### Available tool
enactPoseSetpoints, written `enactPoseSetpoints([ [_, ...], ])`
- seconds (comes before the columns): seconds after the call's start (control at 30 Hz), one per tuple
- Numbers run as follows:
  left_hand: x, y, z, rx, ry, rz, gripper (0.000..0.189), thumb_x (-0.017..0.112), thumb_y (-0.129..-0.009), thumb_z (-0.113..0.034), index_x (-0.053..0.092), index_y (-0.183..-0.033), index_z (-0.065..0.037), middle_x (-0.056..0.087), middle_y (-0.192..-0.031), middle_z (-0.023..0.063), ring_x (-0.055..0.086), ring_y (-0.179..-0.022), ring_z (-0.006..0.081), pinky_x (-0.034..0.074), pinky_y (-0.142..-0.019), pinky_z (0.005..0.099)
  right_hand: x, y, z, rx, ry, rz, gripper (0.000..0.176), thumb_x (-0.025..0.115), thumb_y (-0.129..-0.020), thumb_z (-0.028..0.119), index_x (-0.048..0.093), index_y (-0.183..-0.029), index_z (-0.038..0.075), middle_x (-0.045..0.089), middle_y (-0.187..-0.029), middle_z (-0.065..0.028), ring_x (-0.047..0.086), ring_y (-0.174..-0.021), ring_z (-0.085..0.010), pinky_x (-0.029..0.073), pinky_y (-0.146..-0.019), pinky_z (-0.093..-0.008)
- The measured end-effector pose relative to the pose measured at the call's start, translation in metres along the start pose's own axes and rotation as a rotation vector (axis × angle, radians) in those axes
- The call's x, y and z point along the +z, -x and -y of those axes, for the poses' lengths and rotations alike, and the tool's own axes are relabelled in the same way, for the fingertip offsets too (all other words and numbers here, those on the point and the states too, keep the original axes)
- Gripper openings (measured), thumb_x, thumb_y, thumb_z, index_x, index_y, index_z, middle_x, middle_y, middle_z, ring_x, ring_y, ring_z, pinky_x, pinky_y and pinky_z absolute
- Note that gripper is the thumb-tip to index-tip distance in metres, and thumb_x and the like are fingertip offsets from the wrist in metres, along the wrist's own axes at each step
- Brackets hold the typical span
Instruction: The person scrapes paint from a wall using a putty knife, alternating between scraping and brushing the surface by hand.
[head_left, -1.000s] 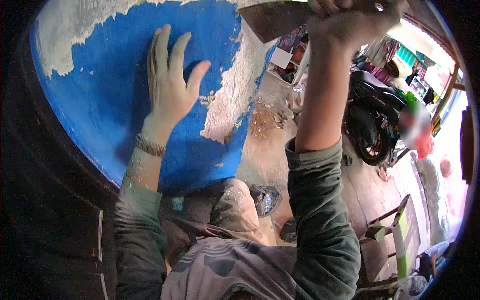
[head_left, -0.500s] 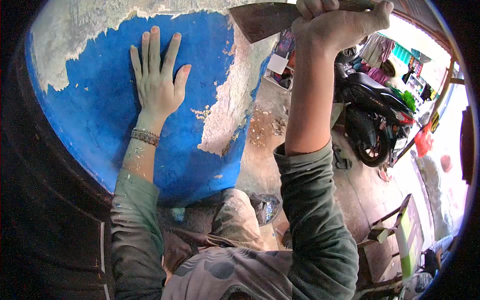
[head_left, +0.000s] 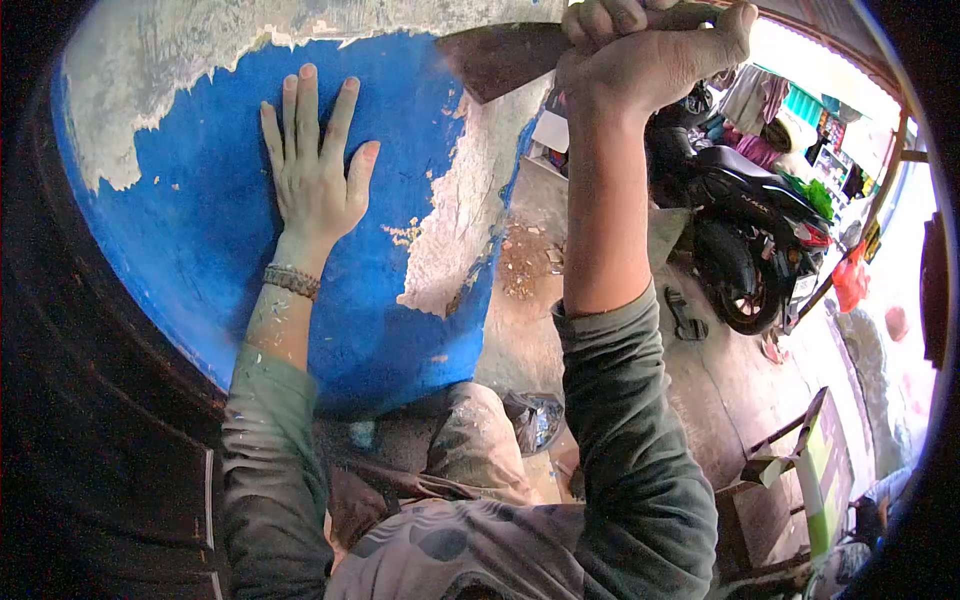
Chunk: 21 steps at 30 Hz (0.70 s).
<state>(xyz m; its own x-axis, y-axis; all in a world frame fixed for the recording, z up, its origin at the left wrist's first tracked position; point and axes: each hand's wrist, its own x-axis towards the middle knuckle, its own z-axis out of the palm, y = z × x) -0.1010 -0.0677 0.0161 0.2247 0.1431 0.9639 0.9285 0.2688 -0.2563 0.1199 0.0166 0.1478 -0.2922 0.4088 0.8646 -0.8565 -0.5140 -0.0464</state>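
My left hand lies flat on the blue painted wall, fingers spread, with nothing in it. Paint flecks cling to that forearm below a braided bracelet. Up at the top right, my right hand is wrapped round the handle of a wide-bladed scraper. Its dark blade points left, and its edge is at the border between blue paint and bare plaster. Above both hands, a grey stripped area has a ragged paint edge.
Paint chips litter the floor at the wall's foot. A black motorcycle is parked at the right, near a sandal. Closer stands a green and wooden chair-like frame. A dark plastic bag lies by my knee.
My right hand has moved left and slightly up with the scraper, whose blade now reaches further over the blue paint. My left hand stays at the same spot on the wall.
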Motion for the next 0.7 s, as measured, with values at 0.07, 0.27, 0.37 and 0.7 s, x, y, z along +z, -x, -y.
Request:
enactPoseSetpoints([
  [0.07,0.001,0.001,0.000,0.003,-0.009,-0.003,0.061,0.051,-0.091,-0.033,0.033,-0.145,-0.012,0.018,-0.154,0.0193,0.014,-0.143,0.0367,0.006,-0.113,0.0554,0.000,0.006,0.016,-0.194,0.225,0.011,0.057,0.040,-0.086,0.068,0.035,-0.063,0.016,0.023,-0.049,0.0070,0.023,-0.036,-0.0079,0.017,-0.032,-0.0256],
  [0.27,0.000,0.001,-0.001,-0.006,-0.036,0.013,0.059,0.048,-0.093,-0.034,0.034,-0.145,-0.011,0.020,-0.153,0.0196,0.014,-0.143,0.0369,0.007,-0.113,0.0553,0.001,0.001,-0.009,-0.566,0.667,-0.343,0.058,0.038,-0.087,0.068,0.032,-0.060,0.017,0.022,-0.044,0.0063,0.021,-0.034,-0.0070,0.017,-0.031,-0.0247],
  [0.37,0.001,0.002,-0.001,-0.017,-0.020,-0.007,0.056,0.046,-0.094,-0.039,0.036,-0.144,-0.015,0.022,-0.153,0.0195,0.018,-0.142,0.0359,0.009,-0.113,0.0559,-0.009,0.009,0.021,-0.520,0.688,-0.040,0.065,0.031,-0.081,0.078,0.042,-0.063,0.016,0.033,-0.050,0.0039,0.027,-0.040,-0.0104,0.016,-0.038,-0.0266],
  [0.7,0.000,0.001,-0.002,-0.003,-0.032,0.007,0.057,0.045,-0.094,-0.036,0.036,-0.144,-0.010,0.021,-0.153,0.0210,0.017,-0.142,0.0379,0.007,-0.113,0.0556,-0.003,-0.007,-0.012,-0.551,0.621,-0.221,0.059,0.040,-0.087,0.069,0.032,-0.060,0.017,0.025,-0.045,0.0054,0.024,-0.033,-0.0103,0.018,-0.032,-0.0237],
])
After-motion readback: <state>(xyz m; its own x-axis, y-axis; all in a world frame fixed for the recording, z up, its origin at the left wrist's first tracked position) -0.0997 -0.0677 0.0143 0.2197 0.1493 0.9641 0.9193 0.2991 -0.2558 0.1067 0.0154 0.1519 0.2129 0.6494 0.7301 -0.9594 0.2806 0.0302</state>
